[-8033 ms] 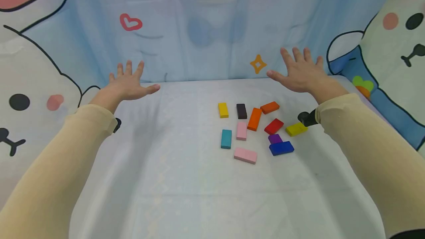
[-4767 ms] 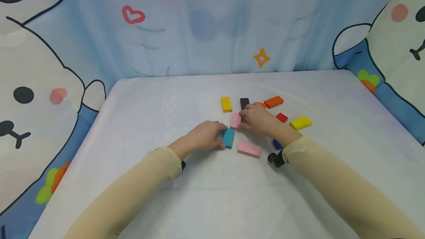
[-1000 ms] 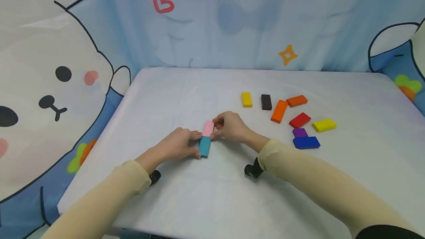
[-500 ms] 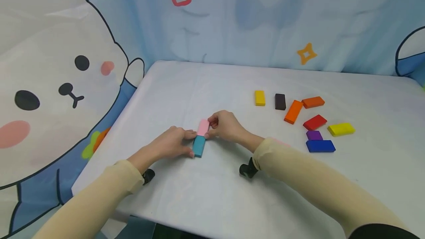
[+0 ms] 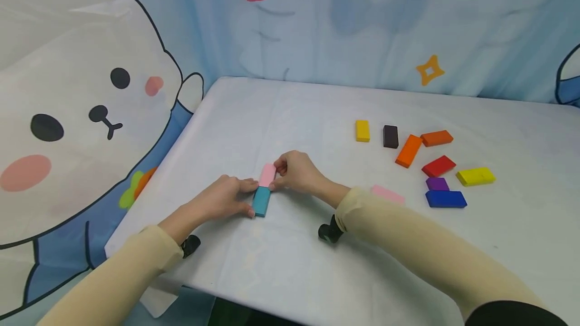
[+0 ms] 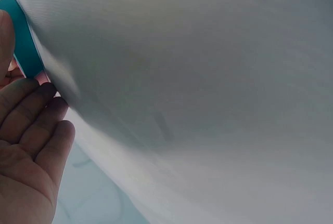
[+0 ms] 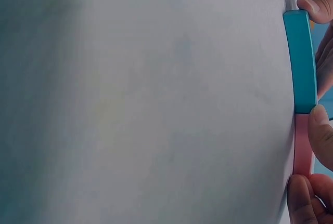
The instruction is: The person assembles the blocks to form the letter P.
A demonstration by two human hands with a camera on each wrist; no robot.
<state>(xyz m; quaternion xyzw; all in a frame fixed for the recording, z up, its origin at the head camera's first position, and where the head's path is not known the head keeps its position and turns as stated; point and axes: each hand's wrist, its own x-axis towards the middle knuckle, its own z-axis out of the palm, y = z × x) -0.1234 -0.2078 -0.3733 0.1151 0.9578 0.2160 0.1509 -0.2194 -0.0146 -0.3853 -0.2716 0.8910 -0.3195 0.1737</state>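
Note:
A teal block (image 5: 261,201) and a pink block (image 5: 267,175) lie end to end in a line on the white cloth, touching, the pink one farther away. My left hand (image 5: 222,199) holds the teal block from the left, thumb at its near end and fingers beside the joint; the left wrist view shows the thumb on the teal block (image 6: 26,42). From the right, my right hand (image 5: 301,172) pinches the pink block. The right wrist view shows its thumb near the joint and its curled fingers at the far end of the pink block (image 7: 302,143).
Right of my hands lie loose blocks: yellow (image 5: 362,131), black (image 5: 390,136), orange (image 5: 409,151), another orange (image 5: 437,138), red (image 5: 438,166), yellow-green (image 5: 476,176), purple (image 5: 437,184) and blue (image 5: 446,199). My right sleeve partly covers another pink block (image 5: 387,194). The table's front-left edge shows.
Both hands have slid the joined teal and pink blocks leftwards, away from the loose blocks. Earlier, those two lay apart among the others. The head view has turned left.

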